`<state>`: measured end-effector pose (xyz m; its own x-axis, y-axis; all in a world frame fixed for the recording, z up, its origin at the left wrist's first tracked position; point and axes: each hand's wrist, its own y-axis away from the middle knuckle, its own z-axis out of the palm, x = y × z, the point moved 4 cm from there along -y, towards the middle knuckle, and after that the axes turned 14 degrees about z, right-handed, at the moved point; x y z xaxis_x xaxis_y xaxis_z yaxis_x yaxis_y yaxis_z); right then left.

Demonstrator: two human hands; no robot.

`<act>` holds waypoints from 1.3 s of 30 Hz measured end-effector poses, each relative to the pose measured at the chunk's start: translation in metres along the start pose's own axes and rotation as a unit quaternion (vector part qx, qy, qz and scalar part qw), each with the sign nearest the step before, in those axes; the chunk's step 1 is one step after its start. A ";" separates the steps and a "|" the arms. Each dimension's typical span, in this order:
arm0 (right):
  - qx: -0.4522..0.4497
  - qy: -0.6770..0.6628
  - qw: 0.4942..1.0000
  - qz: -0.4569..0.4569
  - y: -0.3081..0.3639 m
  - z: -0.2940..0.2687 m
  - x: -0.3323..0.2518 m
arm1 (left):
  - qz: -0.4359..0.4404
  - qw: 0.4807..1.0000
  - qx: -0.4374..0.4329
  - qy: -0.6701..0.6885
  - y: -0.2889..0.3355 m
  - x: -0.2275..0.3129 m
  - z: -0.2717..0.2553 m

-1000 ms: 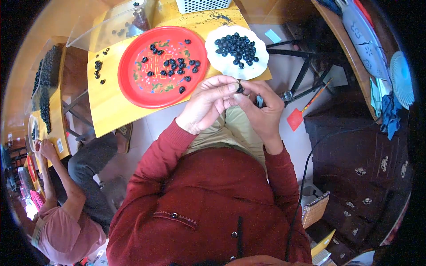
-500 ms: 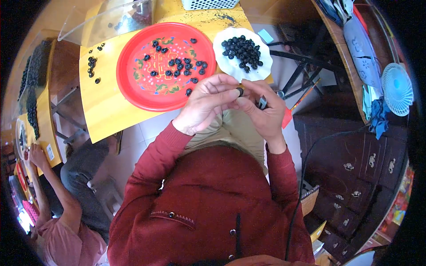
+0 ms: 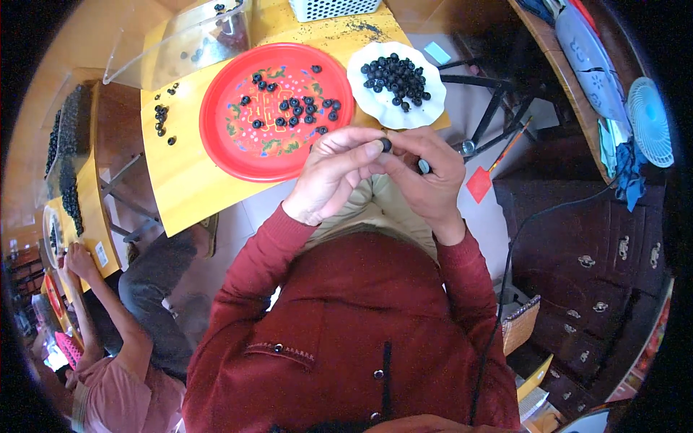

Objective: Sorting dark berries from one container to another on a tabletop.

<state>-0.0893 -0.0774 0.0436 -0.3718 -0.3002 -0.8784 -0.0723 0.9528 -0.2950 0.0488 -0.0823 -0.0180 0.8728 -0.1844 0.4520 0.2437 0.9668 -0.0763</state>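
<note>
Resting between fingertips, one dark round piece [image 3: 386, 145], small and smooth-looking, held over the lap just off the near edge of the counter [image 3: 177, 191], toward its right corner. Left hand [image 3: 339, 173]: thumb and forefinger pinching the piece at its side. Right hand [image 3: 429, 169]: fingertips brought up to the same piece, the other fingers curled around a small grey-ended tool [image 3: 423, 166], mostly hidden. Principal risk: the piece could squirt out of so slight a grip, round as it is, and drop to the trousers [image 3: 364, 209] or the floor [image 3: 229, 224], no part of the counter lying beneath it. Second risk: should the tool carry an edge or point, which cannot be told, a slip could catch the left thumb. White plate [image 3: 433, 108], wavy-rimmed, heaped with like pieces, at the right edge and seemingly jutting past it; a knock from the right hand could tip it. Red tray [image 3: 214, 115], scattered pieces, close to the near edge; a sleeve could drag it. Loose pieces [image 3: 160, 130], near the left edge, unrimmed; a jolt could roll them off. Clear bin [image 3: 170, 50], far left corner. White perforated basket [image 3: 336, 9], far edge.
</note>
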 end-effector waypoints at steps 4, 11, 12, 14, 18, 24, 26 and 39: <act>0.013 0.001 1.000 -0.012 0.004 -0.005 0.002 | 0.021 1.000 -0.008 -0.006 0.001 -0.003 0.003; 0.024 0.026 0.998 -0.042 0.009 -0.015 0.009 | 0.040 0.999 -0.006 -0.035 0.002 -0.011 0.005; 0.025 0.022 0.999 -0.042 0.009 -0.016 0.010 | 0.039 0.998 -0.005 -0.040 0.001 -0.013 0.005; 0.002 0.015 0.999 -0.034 0.009 -0.019 0.012 | 0.061 0.995 -0.034 -0.071 -0.001 -0.013 0.006; -0.048 -0.013 0.999 0.013 0.008 -0.027 0.013 | 0.079 0.987 -0.033 -0.138 -0.004 -0.012 0.010; -0.082 -0.088 0.989 0.088 0.007 -0.034 0.029 | 0.111 0.966 -0.049 -0.228 -0.005 -0.020 0.004; -0.128 -0.164 0.966 0.151 0.007 -0.034 0.040 | 0.105 0.966 -0.067 -0.228 -0.008 -0.022 0.006; -0.162 -0.254 0.924 0.237 0.014 -0.051 0.058 | 0.053 0.986 -0.071 -0.141 -0.011 -0.043 0.015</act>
<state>-0.1592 -0.0794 0.0082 0.0434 0.2493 -0.9674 -0.3160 0.9221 0.2235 0.0021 -0.0823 -0.0238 0.7492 -0.0084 0.6622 0.2318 0.9400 -0.2504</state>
